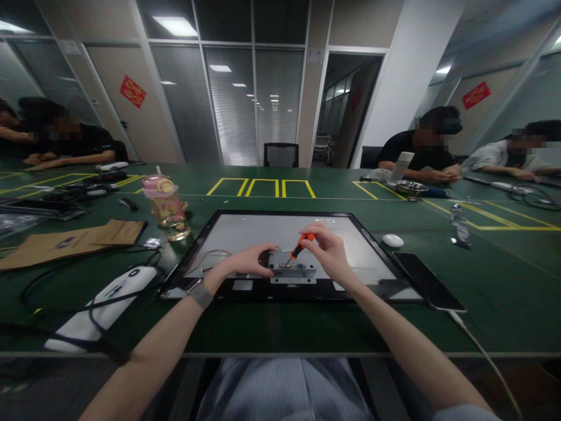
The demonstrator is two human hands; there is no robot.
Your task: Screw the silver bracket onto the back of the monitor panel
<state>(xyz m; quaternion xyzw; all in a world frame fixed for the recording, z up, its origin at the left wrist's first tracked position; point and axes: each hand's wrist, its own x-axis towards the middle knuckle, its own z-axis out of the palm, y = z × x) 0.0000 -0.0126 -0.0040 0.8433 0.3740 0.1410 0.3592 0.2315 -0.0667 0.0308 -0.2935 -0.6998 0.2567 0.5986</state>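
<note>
A flat display panel (236, 234) with a black frame lies on the table in front of me. On its near part sits a metal bracket (293, 279) with small parts on it, perhaps a circuit board. My left hand (252, 260) grips the bracket's left end between thumb and fingers. In the fingers of my right hand (328, 248) is an orange and black screwdriver (300, 247), tilted, its shaft pointing down at the bracket. Whether the tip sits in a screw is too small to tell. Thin wires (201, 257) run across the panel left of my left hand.
Left of the panel are a pink-lidded bottle (164, 204), a brown paper bag (74, 242) and a white power strip (103, 307) with black cables. On the right lie a phone (429, 280) with a cable and a white case (392, 240). Several people sit across the table.
</note>
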